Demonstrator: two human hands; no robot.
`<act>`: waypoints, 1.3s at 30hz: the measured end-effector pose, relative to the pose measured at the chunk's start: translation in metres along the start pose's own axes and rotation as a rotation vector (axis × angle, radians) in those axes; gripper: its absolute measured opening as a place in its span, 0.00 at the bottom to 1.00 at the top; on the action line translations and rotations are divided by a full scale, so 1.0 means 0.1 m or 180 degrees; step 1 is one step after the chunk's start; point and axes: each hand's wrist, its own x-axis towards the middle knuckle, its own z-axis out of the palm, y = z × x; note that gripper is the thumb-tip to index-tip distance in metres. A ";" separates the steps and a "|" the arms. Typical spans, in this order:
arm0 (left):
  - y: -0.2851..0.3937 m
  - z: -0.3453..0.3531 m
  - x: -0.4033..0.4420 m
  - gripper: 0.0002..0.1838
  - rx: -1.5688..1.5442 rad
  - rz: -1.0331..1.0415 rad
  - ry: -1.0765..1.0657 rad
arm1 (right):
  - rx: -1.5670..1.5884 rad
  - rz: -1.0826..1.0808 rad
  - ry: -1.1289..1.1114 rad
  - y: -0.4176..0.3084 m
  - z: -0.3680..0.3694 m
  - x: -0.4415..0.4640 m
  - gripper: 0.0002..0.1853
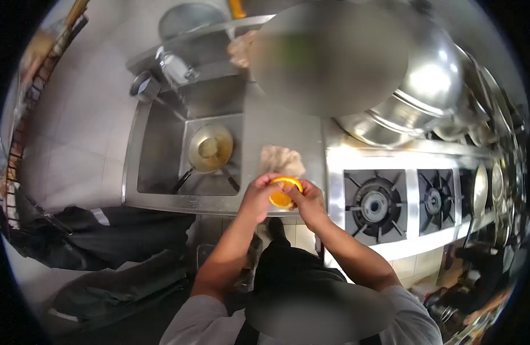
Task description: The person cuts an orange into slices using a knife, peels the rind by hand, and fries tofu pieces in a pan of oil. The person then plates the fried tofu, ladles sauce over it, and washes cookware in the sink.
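Observation:
Both hands meet over the counter's front edge around a cut orange (280, 200), with its bright rind curving along the top and its flesh below. My left hand (255, 198) grips the orange from the left side, thumb lying across it. On the other side, my right hand (312, 206) pinches it with thumb and fingers. Whether the orange is one piece or two parts cannot be made out. Just beyond the hands lies a crumpled beige cloth (281, 159) on the steel counter (271, 123).
Left of the hands, a sink (156, 138) holds a frying pan (222, 150) with a smaller round utensil in it. A small metal pot (145, 86) rests at its rim. On the right are stove burners (375, 206) and stacked metal bowls (429, 86). A grey blur hides the counter's far part.

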 end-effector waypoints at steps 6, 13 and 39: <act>-0.82 1.42 -0.55 0.12 0.0320 -0.0312 -0.0554 | -0.0005 -0.0473 0.0472 -0.01 -1.36 -1.22 0.07; -1.75 2.66 -0.75 0.10 0.0743 -0.0799 -0.1457 | -0.0948 -0.0804 0.1282 -0.10 -2.74 -2.51 0.12; -2.92 4.43 -1.48 0.11 0.2576 -0.2703 -0.4350 | 0.0804 -0.0585 0.2475 0.57 -3.27 -5.16 0.15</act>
